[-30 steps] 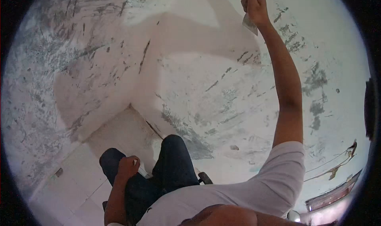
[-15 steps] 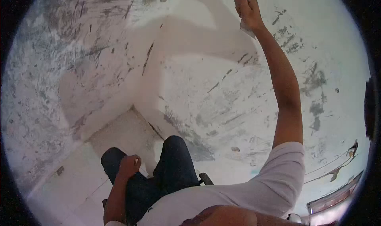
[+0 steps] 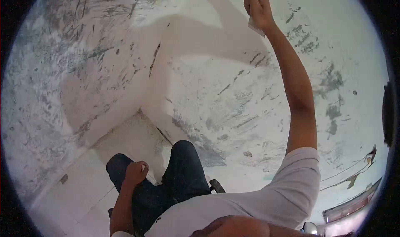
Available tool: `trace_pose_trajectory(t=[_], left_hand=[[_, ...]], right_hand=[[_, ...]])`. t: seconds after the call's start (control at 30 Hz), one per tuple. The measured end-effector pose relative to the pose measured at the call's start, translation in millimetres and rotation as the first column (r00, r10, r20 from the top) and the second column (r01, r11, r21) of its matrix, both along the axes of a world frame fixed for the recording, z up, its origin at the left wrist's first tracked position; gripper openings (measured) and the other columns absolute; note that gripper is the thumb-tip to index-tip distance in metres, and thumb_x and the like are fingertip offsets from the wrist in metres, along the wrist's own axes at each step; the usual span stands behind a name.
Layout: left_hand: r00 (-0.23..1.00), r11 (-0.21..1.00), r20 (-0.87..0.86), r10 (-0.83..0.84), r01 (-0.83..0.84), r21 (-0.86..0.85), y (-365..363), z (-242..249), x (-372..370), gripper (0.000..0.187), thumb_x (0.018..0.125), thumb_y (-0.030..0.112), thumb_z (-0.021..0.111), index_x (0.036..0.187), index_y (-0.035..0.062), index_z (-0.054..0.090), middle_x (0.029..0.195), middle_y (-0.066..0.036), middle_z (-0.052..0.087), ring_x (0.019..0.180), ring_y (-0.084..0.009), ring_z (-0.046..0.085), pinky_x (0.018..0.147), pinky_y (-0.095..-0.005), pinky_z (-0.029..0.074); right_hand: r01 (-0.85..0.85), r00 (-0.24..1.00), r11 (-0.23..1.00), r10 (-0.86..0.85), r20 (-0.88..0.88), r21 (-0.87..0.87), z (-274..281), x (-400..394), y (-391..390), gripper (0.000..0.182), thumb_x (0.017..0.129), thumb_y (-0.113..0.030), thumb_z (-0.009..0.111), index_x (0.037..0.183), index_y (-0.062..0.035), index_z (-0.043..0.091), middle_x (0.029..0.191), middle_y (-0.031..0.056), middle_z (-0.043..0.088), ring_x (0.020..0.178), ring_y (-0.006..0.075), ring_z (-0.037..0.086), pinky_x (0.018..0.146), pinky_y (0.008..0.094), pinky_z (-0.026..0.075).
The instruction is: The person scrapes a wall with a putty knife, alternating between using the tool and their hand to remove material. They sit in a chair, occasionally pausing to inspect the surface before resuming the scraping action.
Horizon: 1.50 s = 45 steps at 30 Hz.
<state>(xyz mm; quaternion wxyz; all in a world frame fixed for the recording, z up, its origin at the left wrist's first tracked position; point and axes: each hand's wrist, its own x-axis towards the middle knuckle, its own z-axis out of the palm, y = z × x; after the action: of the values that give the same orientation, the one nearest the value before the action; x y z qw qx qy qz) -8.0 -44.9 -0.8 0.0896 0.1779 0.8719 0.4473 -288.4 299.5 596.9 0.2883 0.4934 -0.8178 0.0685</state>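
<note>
My right hand is raised at arm's length against the wall at the top of the view. Its fingers are wrapped round a flat, thin scraper, whose pale edge shows below the wrist; most of the blade is hidden behind the hand. Low on the left, my left hand rests over my thigh in dark trousers. The fingers there are curled closed, and what they hold, if anything, cannot be made out. The right wall carries grey smears and dark scuffs around the working arm.
A second, patchy wall meets the right one at a corner with a dark crack. Pale floor tiles lie below. A dark chair part shows beside my knee. Cables hang on the wall at lower right.
My right hand has slid slightly up and to the left along the wall with the scraper. The left hand stays almost still on the thigh.
</note>
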Motion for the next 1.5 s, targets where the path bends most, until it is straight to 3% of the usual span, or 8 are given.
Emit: trace_pose_trajectory(t=[0.1,0.6,0.8,1.07,1.2,1.27,1.33,1.5], left_hand=[[0.999,0.999,-0.035,0.006,-0.007,-0.032,2.4,-8.4,2.9,0.017,0.084,0.023,0.063,0.089,0.0084,0.071,0.062,-0.011,0.062,0.058,-0.029,0.061,0.064,-0.0403,0.05],[0.99,1.0,-0.143,0.012,-0.012,0.002,3.7,-21.9,2.6,0.016,0.083,0.021,0.063,0.086,0.0071,0.071,0.06,-0.012,0.061,0.059,-0.0296,0.062,0.065,-0.0419,0.05],[1.0,0.999,0.01,0.015,-0.015,-0.034,1.1,-5.1,1.7,0.017,0.083,0.021,0.063,0.087,0.0071,0.071,0.065,-0.013,0.063,0.062,-0.0313,0.063,0.069,-0.0419,0.05],[0.999,0.999,0.021,0.037,-0.038,0.032,2.0,-7.2,-0.8,0.017,0.083,0.023,0.064,0.087,0.0079,0.071,0.061,-0.013,0.062,0.057,-0.0295,0.061,0.063,-0.0406,0.05],[0.991,0.999,-0.132,0.035,-0.031,0.032,-3.7,-11.2,2.0,0.018,0.083,0.024,0.064,0.088,0.0081,0.071,0.06,-0.013,0.061,0.055,-0.0297,0.061,0.062,-0.0403,0.05],[0.995,1.0,-0.095,0.031,-0.03,0.008,-0.8,-4.2,-1.8,0.018,0.082,0.024,0.064,0.089,0.0084,0.07,0.06,-0.012,0.061,0.057,-0.0294,0.061,0.063,-0.0405,0.05],[1.0,0.999,-0.019,0.024,-0.024,-0.024,-1.9,-6.9,8.0,0.018,0.082,0.024,0.065,0.09,0.0087,0.07,0.061,-0.012,0.061,0.059,-0.0291,0.061,0.064,-0.0407,0.05],[0.997,0.998,-0.046,0.057,-0.057,-0.006,-2.3,-16.1,2.5,0.017,0.082,0.024,0.064,0.087,0.0098,0.07,0.066,-0.01,0.063,0.07,-0.0304,0.063,0.068,-0.0424,0.049]], right_hand=[[0.076,0.988,0.793,0.022,0.152,-0.605,-12.8,64.6,-60.4,0.046,0.099,-0.032,0.042,0.059,-0.01,0.034,0.051,-0.0019,0.03,0.046,0.0102,0.029,0.044,0.0292,0.025],[0.168,0.981,0.814,-0.08,0.179,-0.557,-16.1,59.5,-47.6,0.042,0.101,-0.024,0.036,0.06,-0.0127,0.04,0.05,-0.0032,0.034,0.046,0.0099,0.029,0.044,0.0303,0.026],[-0.067,0.864,0.988,0.128,-0.487,0.141,5.8,1.9,3.0,0.041,0.097,-0.031,0.047,0.064,-0.0104,0.037,0.052,-0.0036,0.025,0.048,0.0096,0.025,0.043,0.0316,0.023],[0.109,0.975,0.824,0.019,0.219,-0.556,-21.1,60.3,-57.7,0.041,0.101,-0.026,0.04,0.062,-0.0119,0.04,0.053,-0.0036,0.025,0.05,0.0096,0.023,0.047,0.0289,0.026],[0.448,0.886,0.882,-0.416,0.206,-0.148,-39.4,34.0,-35.1,0.032,0.095,-0.021,0.05,0.066,-0.0087,0.047,0.063,-0.0006,0.042,0.06,0.0127,0.041,0.057,0.0339,0.035],[0.464,0.429,0.878,-0.105,-0.897,0.119,-8.0,5.2,-7.2,0.033,0.094,-0.021,0.053,0.064,-0.0095,0.044,0.061,-0.0039,0.038,0.057,0.0101,0.034,0.053,0.0325,0.031],[0.119,0.986,0.825,-0.035,0.161,-0.552,-9.8,56.1,-36.9,0.042,0.099,-0.029,0.041,0.062,-0.0097,0.044,0.049,0.0029,0.038,0.042,0.0089,0.03,0.042,0.0277,0.025],[0.208,0.968,0.83,-0.098,0.233,-0.517,-42.7,51.6,-41.9,0.038,0.098,-0.028,0.043,0.064,-0.0103,0.04,0.053,-0.0018,0.036,0.045,0.0069,0.032,0.042,0.0264,0.025]])
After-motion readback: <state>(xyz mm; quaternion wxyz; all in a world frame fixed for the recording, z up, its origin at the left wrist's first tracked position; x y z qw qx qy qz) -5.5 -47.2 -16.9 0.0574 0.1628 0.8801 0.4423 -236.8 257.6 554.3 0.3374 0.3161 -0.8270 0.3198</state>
